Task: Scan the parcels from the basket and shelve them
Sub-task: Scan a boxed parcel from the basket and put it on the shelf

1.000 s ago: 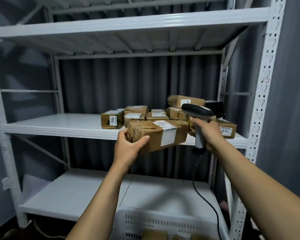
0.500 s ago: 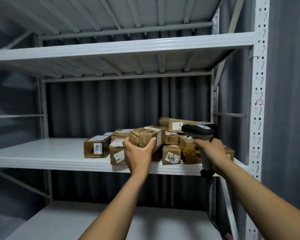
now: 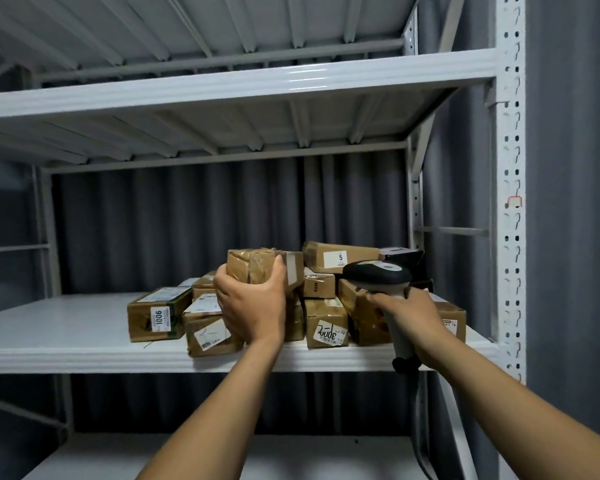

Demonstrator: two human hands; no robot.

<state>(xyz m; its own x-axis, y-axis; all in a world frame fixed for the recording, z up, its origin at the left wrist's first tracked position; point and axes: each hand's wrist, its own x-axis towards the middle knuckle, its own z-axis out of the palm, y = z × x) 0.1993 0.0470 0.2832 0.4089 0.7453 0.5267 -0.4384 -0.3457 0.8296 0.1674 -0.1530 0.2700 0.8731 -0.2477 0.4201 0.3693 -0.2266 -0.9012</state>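
My left hand (image 3: 252, 306) grips a brown taped parcel (image 3: 257, 268) with a white label, holding it on top of the pile of parcels on the middle shelf (image 3: 66, 327). My right hand (image 3: 413, 317) grips the handle of a black and grey barcode scanner (image 3: 378, 275), its head in front of the pile's right side and its cable hanging below the shelf edge. The pile holds several brown parcels, among them one labelled 1006 (image 3: 158, 318), one labelled 5 (image 3: 340, 256) and one with handwriting (image 3: 326, 323). The basket is out of view.
A white metal rack with an upper shelf (image 3: 222, 88) close overhead and a lower shelf (image 3: 291, 459) below. The perforated right upright (image 3: 511, 202) stands next to the pile. A dark box (image 3: 400, 256) sits at the back right. Grey curtain behind.
My left hand has lifted the parcel from in front of the shelf up onto the pile. The view has tilted upward, so the basket has left the frame. The scanner hand stayed by the pile's right side.
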